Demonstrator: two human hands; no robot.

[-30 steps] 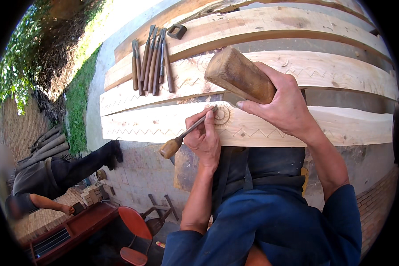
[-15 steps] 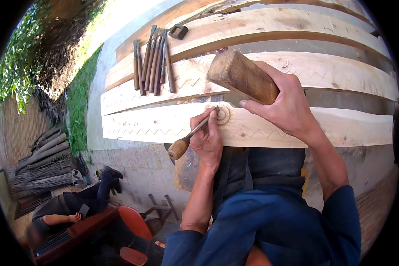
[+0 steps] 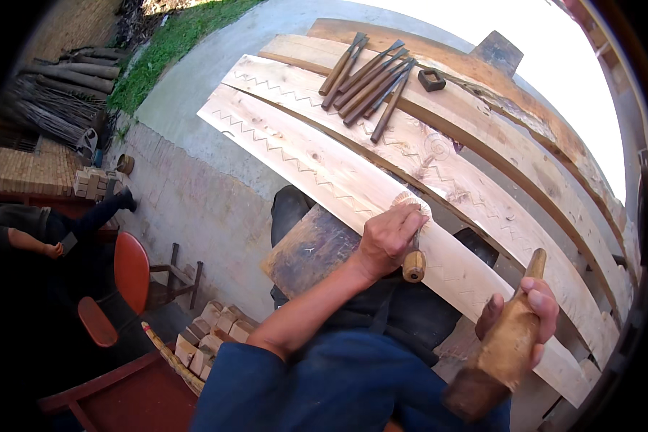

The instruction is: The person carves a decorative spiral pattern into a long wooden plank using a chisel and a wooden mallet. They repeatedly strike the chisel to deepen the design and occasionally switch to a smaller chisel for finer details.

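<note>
Left hand (image 3: pixel 385 241) curled tight around a chisel (image 3: pixel 414 267), its wooden butt poking out toward the body, beside a carved rosette (image 3: pixel 409 199) on the nearest plank (image 3: pixel 353 194); the hand hides the blade, so whether its edge meets the wood I can't tell. Right hand (image 3: pixel 531 320) wraps the mallet (image 3: pixel 507 349) at its narrower part, thumb and fingers on opposite sides, thick end hanging toward the body, over the plank's near edge. Mallet looks solid wood: likely heavy at the thick end, rigid, worn smooth, perhaps slippery; best gripped on the slim end. Chisel probably light and stiff, its edge the delicate part; hold the handle or upper shank. Plank likely long, stiff, awkward; lift by both ends, minding the carving. More chisels (image 3: pixel 367 92) lie beyond. No brand, label or lettering legible.
</note>
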